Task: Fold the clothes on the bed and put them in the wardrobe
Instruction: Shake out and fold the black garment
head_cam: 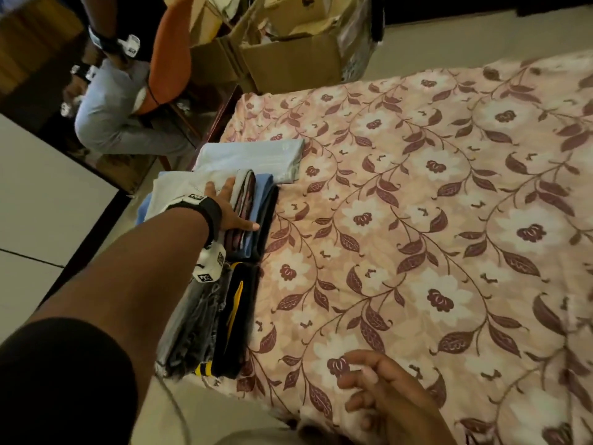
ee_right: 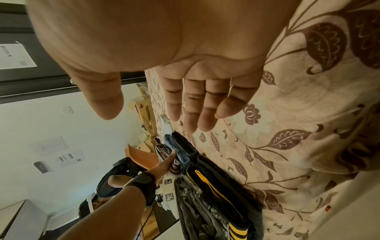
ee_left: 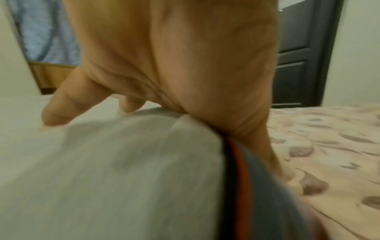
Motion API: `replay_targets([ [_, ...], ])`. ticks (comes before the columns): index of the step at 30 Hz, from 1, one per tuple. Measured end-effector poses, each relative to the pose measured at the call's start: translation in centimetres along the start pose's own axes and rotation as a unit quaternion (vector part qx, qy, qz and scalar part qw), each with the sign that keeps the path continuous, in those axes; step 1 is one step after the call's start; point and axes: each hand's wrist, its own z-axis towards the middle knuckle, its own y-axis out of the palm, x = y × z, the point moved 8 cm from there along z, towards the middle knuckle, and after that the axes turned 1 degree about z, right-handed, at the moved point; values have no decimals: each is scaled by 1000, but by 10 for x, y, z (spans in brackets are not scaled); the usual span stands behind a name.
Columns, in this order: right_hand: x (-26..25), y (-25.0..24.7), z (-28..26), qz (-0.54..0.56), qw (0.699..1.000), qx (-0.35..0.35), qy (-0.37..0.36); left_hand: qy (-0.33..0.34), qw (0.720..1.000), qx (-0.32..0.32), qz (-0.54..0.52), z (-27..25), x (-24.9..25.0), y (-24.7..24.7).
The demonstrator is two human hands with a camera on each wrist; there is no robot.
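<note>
Folded clothes sit in two stacks along the near-left edge of the bed (head_cam: 417,220). Far stack (head_cam: 256,200): pale grey piece on top, striped, blue and black layers showing at the folded edges. Near stack (head_cam: 224,316): grey patterned piece beside a black one with yellow stripes. A pale blue folded piece (head_cam: 253,155) lies just beyond the far stack, touching it. Left hand (head_cam: 229,207) rests on the far stack, fingers straight along the folded edges, thumb spread over the grey top; in the left wrist view the fingertips run down the side toward the bedcover, so it may be starting to scoop under, though no grip is closed yet. Right hand (head_cam: 382,390) hangs above the bedcover at the near edge, fingers loose, holding nothing. Judgement: folding looks done, carrying to the wardrobe remains. The stack is soft, light and floppy; layers can slide or sag. Best taken from below, with a flat palm under the bottom layer and the other hand steadying the top.
</note>
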Motion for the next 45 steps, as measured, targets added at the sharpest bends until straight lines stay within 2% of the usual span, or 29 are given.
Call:
replay_targets([
  [2,-9,-2,-11,-12,999,42,-21,6,997,46,64,-36,20,-14],
  [3,-12,-7,-13,-24,997,70,-24,43,992,89,78,-66,43,-20],
  [5,-15,-19,-17,-24,992,117,-28,181,967,176,-11,-144,104,-18],
  [6,-21,-25,-20,-25,988,142,-49,250,947,188,-77,-192,131,-9],
  [8,-37,-37,-34,-39,972,205,-105,321,921,144,-167,-276,169,28],
  [10,-50,-53,-55,-34,951,264,-156,321,917,59,-231,-336,191,76],
  [12,-54,-70,-77,-34,932,310,-183,318,914,9,-253,-382,214,118],
  [15,-49,-92,-113,-114,916,332,-194,318,924,-21,-214,-433,244,161],
  [18,-42,-121,-159,-212,902,314,-208,378,899,-49,-217,-474,268,176],
  [20,-36,-150,-195,-309,882,300,-190,428,885,-51,-175,-498,283,179],
  [21,-30,-169,-211,-375,863,298,-163,446,881,-50,-150,-509,290,181],
  [23,-19,-216,-249,-469,814,330,-98,467,874,-51,-128,-528,301,188],
  [24,-15,-241,-270,-469,800,364,-81,473,871,-50,-126,-536,307,191],
  [27,5,-313,-322,-326,804,490,-87,467,871,-87,-123,-553,331,209],
  [29,24,-349,-340,-240,797,550,-76,468,871,-122,-89,-559,351,228],
  [31,32,-372,-346,-185,795,571,-85,472,868,-145,-53,-561,372,244],
  [35,17,-418,-366,-41,780,598,-180,459,872,-172,-18,-561,419,258],
  [37,9,-446,-379,5,783,590,-198,467,871,-154,-7,-566,448,248],
  [41,6,-512,-398,38,760,622,-184,507,857,-90,16,-574,521,204],
  [44,0,-542,-402,15,748,639,-179,550,831,-51,63,-589,592,171],
  [45,-2,-557,-402,16,740,646,-186,575,814,-29,80,-594,629,161],
])
